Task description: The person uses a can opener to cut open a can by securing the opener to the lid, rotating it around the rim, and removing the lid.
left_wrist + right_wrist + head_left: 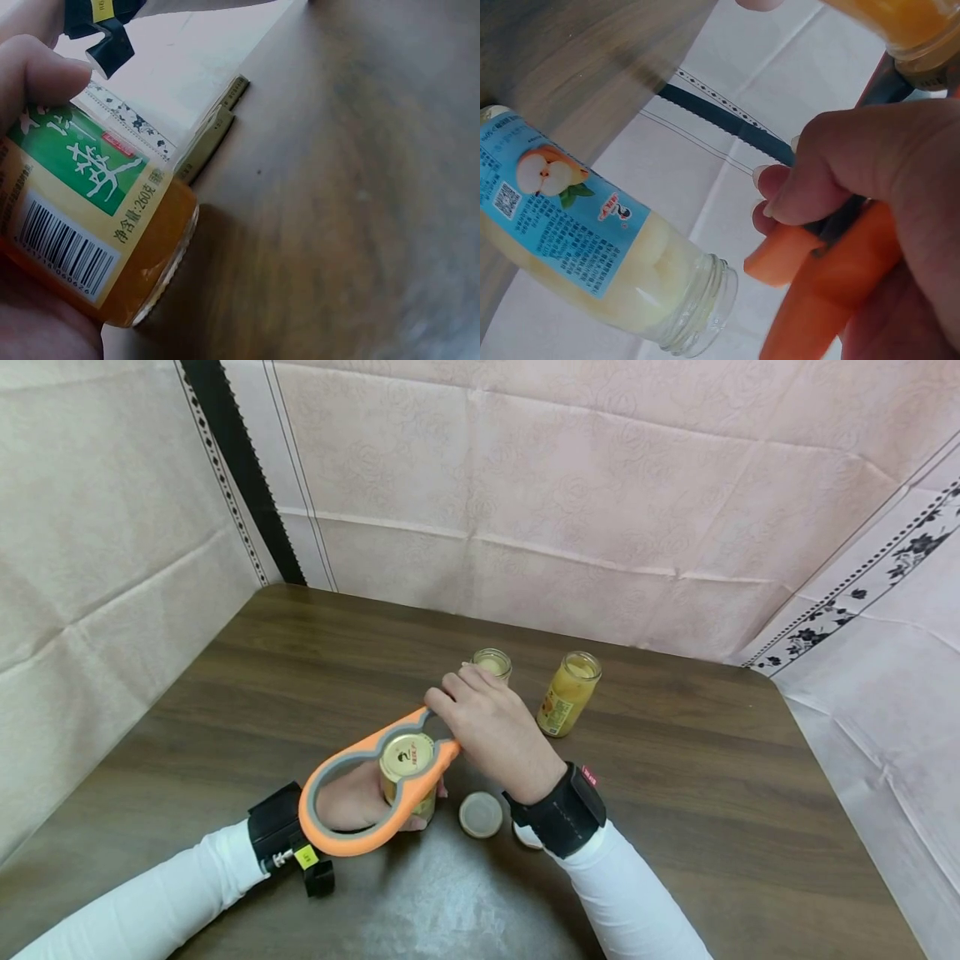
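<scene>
My left hand [352,797] grips an upright glass jar with a gold lid [407,753]. The left wrist view shows the jar's green and cream label [82,180] over amber contents, with the thumb [49,75] against its side. Around the lid lies an orange and grey jar opener [352,846], its wide loop toward the left forearm. My right hand [487,727] holds the opener's narrow end, where the orange handles [817,300] meet the fingers. Just beyond that hand stands an uncapped jar of pale fruit [592,202] with a blue label.
Another uncapped jar [568,697], filled with yellow fruit, stands to the right of my right hand. A loose lid [481,815] lies on the brown wooden table [675,777]; a second lid [527,835] is partly hidden by the right wrist. Pale cloth [562,485] hangs behind the table.
</scene>
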A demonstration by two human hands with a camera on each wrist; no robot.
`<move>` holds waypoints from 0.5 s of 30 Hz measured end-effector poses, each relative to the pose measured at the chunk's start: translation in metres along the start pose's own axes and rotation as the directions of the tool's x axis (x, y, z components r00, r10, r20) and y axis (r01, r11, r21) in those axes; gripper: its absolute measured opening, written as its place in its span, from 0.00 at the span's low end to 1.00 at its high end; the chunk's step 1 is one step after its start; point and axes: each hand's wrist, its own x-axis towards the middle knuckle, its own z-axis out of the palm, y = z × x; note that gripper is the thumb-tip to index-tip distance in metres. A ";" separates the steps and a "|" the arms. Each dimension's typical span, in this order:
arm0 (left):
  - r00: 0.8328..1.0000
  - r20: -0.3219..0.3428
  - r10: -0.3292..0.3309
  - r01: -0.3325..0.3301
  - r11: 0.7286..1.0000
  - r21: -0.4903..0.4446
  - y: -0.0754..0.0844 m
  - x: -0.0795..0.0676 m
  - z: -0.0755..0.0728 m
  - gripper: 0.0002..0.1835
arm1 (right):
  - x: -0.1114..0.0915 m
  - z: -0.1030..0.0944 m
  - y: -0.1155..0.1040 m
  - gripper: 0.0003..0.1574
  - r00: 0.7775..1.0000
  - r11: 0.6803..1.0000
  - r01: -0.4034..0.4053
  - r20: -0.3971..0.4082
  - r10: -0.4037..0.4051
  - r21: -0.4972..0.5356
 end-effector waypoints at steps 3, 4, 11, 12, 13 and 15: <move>0.998 0.042 -0.054 0.062 0.973 -0.222 -0.002 0.000 -0.003 0.26 | 0.001 0.000 -0.001 0.17 1.000 1.000 0.001 -0.010 -0.001 0.010; 0.997 0.055 -0.053 0.065 0.971 -0.232 -0.003 0.000 -0.004 0.27 | 0.001 -0.001 -0.001 0.17 1.000 1.000 0.001 -0.011 -0.001 0.012; 1.000 0.004 -0.014 0.012 0.948 0.318 -0.007 0.001 0.003 0.17 | 0.001 -0.003 -0.001 0.21 1.000 1.000 0.003 0.011 -0.004 0.031; 0.999 -0.019 -0.029 0.034 0.950 0.309 -0.007 0.001 0.005 0.17 | 0.001 -0.003 -0.002 0.21 1.000 0.999 0.006 0.015 -0.006 0.037; 0.999 -0.035 -0.019 0.032 0.902 0.430 -0.008 0.001 0.006 0.16 | 0.001 -0.003 -0.002 0.22 1.000 0.999 0.009 0.016 -0.010 0.043; 0.997 -0.061 0.043 0.009 0.745 0.667 -0.010 0.001 0.012 0.15 | 0.001 -0.003 -0.002 0.23 1.000 0.998 0.019 0.015 -0.020 0.057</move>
